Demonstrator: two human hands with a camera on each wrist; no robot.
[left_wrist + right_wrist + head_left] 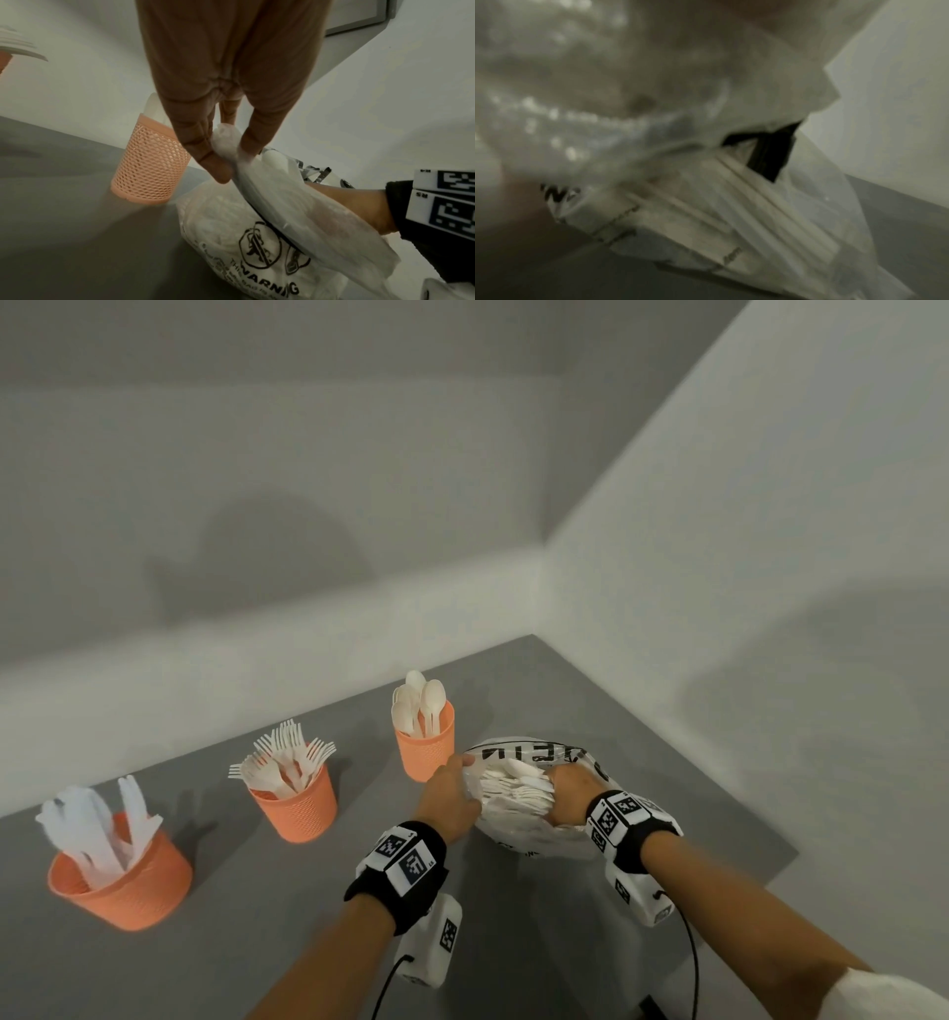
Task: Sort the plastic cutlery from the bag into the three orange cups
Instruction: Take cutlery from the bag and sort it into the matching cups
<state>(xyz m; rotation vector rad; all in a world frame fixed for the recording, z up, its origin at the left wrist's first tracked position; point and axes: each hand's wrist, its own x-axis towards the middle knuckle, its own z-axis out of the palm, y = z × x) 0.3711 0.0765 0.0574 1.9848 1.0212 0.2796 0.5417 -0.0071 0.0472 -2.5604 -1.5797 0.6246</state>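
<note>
A clear plastic bag [534,834] with black print lies on the grey table and holds white plastic cutlery [518,788]. My left hand [462,765] pinches the bag's rim between thumb and finger [205,160], holding the mouth up. My right hand [560,788] reaches into the bag's mouth among the cutlery; its fingers are hidden by the plastic. Three orange mesh cups stand to the left: one with knives [128,891], one with forks [298,809], one with spoons [426,752] right beside my left hand. The right wrist view shows blurred bag film [654,101] and white handles [731,192].
The table [257,916] sits in a corner, with white walls close behind the cups and to the right of the bag. Its right edge runs just beyond the bag. Wrist cameras with cables hang under both forearms.
</note>
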